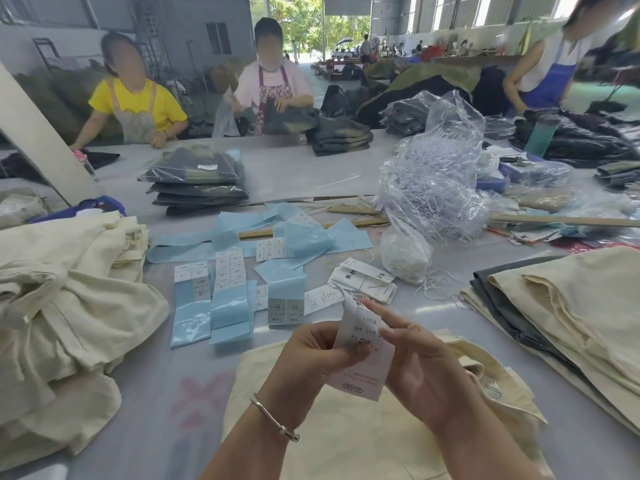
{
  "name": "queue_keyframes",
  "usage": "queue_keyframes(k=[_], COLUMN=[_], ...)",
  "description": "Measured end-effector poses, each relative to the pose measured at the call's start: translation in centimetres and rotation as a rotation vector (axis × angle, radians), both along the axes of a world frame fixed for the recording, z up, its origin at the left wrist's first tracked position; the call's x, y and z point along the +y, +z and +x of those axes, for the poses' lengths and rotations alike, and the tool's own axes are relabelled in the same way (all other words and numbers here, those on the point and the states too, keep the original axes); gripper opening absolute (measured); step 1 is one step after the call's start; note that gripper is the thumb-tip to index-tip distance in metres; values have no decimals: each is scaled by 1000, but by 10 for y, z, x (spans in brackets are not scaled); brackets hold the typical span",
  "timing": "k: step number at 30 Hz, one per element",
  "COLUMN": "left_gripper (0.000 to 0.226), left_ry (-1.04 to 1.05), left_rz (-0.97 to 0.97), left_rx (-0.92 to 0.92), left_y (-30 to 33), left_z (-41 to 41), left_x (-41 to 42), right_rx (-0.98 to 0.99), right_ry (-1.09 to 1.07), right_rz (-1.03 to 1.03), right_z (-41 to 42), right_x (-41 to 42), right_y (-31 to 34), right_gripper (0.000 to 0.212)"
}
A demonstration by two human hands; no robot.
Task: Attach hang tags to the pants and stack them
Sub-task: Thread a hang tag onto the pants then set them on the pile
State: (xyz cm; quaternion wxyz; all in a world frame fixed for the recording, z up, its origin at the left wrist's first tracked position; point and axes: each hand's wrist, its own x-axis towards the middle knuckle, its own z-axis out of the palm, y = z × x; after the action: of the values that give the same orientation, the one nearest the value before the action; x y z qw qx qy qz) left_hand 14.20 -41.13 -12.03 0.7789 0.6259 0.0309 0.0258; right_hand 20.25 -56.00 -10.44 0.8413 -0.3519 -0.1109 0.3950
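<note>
Both hands hold one white hang tag (363,362) upright above a cream pair of pants (339,427) lying flat at the near edge of the table. My left hand (311,355) pinches the tag's left edge with thumb and fingers. My right hand (419,362) holds the tag from the right side, its index finger stretched up along the tag's top. A loose stack of more white hang tags (367,280) lies just beyond my hands.
Crumpled cream pants (59,306) are piled at the left, and a flat stack of cream and dark pants (568,306) lies at the right. Blue sticker sheets (228,306) cover the middle of the table, with a bag of white strings (405,254) behind. Three people work across the table.
</note>
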Motion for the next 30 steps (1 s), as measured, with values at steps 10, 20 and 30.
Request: queue_keyframes(k=[10, 20, 30], left_gripper=[14, 63, 27], left_ry=[113, 129, 345], left_rz=[216, 107, -78], left_rx=[-86, 10, 192], left_y=[-8, -15, -41], left_z=[-6, 0, 32], left_x=[-4, -14, -51], right_rx=[-73, -252, -418], right_ry=[-300, -551, -614], right_rz=[-202, -461, -610], right_z=[-14, -1, 28], right_x=[23, 18, 4], right_y=[-8, -24, -54], right_gripper=[47, 4, 11])
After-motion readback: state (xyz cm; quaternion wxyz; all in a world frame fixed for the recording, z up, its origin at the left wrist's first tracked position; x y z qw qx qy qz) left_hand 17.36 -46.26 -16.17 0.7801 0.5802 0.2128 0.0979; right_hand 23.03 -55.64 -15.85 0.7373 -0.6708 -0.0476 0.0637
